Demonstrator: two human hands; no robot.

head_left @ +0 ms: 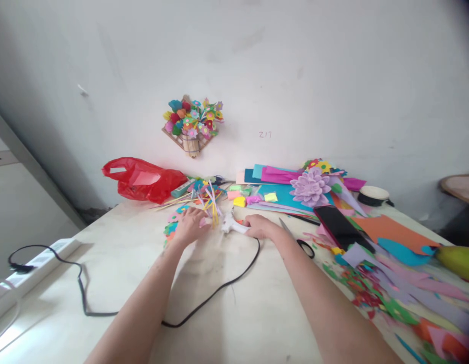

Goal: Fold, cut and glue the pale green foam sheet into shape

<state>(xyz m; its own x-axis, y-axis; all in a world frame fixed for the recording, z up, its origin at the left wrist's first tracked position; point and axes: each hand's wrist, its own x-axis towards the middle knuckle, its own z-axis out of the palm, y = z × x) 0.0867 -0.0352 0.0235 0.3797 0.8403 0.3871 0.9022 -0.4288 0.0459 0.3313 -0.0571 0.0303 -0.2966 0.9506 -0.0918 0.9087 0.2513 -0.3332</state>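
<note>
The right hand (pixel 259 226) was closed around one end of a white glue gun (pixel 233 224), whose body stuck out past the fingers toward the left hand (pixel 190 225). The gun lay low over the table (pixel 257 308), between the two hands; its front was blurred, and the hand hid its rear. A small patch of orange showed just above it, and what it belonged to could not be made out. The left hand was palm down with its fingers bent, just beside some cut-out flowers (pixel 170 230), which it partly covered. A bit of pink showed at its fingertips, but I could not tell whether they pinched it.

From near the right hand a black cord (pixel 219 289) curved across the table, disappeared behind the left forearm and reappeared on the far side, running toward a power strip (pixel 48 265) cut off by the left edge. Near the right forearm lay scissors (pixel 305 248), one loop plain to see. Farther right were a phone (pixel 342 230) and coloured scraps (pixel 363 293), blurred toward the corner, with a yellow-green object (pixel 458 260) cut off at the edge. Beyond the hands lay thin strips (pixel 210 202), small bright packets (pixel 253 200) and a red bag (pixel 146 179), its contents unclear.
</note>
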